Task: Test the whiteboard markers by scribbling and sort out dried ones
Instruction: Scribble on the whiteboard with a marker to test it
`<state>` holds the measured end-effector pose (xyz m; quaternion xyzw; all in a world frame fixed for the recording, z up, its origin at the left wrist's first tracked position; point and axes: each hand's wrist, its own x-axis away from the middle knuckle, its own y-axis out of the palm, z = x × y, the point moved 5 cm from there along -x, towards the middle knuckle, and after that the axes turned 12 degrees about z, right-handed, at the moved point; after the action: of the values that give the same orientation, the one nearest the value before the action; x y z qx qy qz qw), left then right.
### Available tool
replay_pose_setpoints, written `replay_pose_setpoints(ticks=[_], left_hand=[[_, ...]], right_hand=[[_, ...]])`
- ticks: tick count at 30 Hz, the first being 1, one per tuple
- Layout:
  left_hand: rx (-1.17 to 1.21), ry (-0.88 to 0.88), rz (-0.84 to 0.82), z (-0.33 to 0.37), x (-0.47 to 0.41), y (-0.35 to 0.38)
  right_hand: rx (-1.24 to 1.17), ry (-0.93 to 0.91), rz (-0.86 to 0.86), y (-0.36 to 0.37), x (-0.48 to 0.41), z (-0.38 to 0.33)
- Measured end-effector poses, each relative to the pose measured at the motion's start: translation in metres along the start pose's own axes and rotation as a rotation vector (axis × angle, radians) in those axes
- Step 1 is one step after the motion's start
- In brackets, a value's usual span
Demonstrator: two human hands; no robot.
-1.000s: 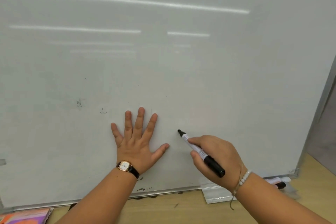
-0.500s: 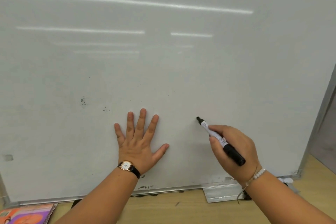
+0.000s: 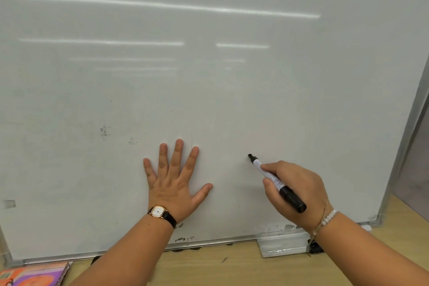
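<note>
A large whiteboard [image 3: 209,90] fills most of the view, leaning on a wooden table. My left hand [image 3: 175,181] lies flat on the board with fingers spread, a watch on its wrist. My right hand [image 3: 294,190] grips an uncapped black marker [image 3: 275,181] with a white label. The marker's black tip points up and left, at or just off the board surface. No fresh ink line shows near the tip.
A metal marker tray [image 3: 282,245] sits under the board's lower right edge, with a dark marker end [image 3: 314,248] peeking behind my right wrist. A colourful book [image 3: 32,275] lies at bottom left on the wooden table [image 3: 220,267]. Old smudges mark the board.
My right hand carried the marker up and to the right along the board, then held nearly still. My left hand stayed flat on the board.
</note>
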<state>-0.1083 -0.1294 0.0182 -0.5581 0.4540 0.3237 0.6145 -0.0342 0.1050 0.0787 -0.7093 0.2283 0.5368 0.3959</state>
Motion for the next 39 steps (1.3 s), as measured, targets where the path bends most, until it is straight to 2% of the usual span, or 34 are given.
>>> replay_pose_setpoints(ticks=[4, 8, 13, 17, 22, 27, 30, 35, 39], left_hand=[[0.003, -0.005, -0.011, 0.0, 0.0, -0.001], [0.007, -0.006, -0.014, 0.0, 0.0, 0.0], [0.015, -0.006, -0.023, 0.001, -0.001, -0.001], [0.013, -0.01, -0.047, -0.001, 0.0, 0.001], [0.019, -0.022, -0.084, -0.001, 0.0, 0.001], [0.029, -0.025, -0.095, -0.001, 0.0, 0.001], [0.035, -0.029, -0.104, -0.001, -0.001, 0.001], [0.027, -0.029, -0.112, -0.002, 0.0, 0.001], [0.024, -0.025, -0.115, -0.001, 0.0, 0.001]], right_hand=[[-0.032, 0.146, 0.098, -0.011, -0.006, 0.014], [0.015, 0.057, 0.006, -0.007, 0.007, 0.01], [-0.012, 0.194, 0.131, -0.018, 0.004, 0.026], [0.033, 0.088, 0.056, -0.015, 0.009, 0.019], [0.031, 0.192, 0.148, -0.023, 0.008, 0.031], [0.072, 0.137, 0.053, -0.013, 0.021, 0.022], [0.015, 0.171, 0.043, -0.006, 0.021, 0.024], [0.019, 0.246, -0.093, 0.016, 0.011, 0.026], [-0.084, 0.227, -0.188, 0.036, -0.007, 0.007]])
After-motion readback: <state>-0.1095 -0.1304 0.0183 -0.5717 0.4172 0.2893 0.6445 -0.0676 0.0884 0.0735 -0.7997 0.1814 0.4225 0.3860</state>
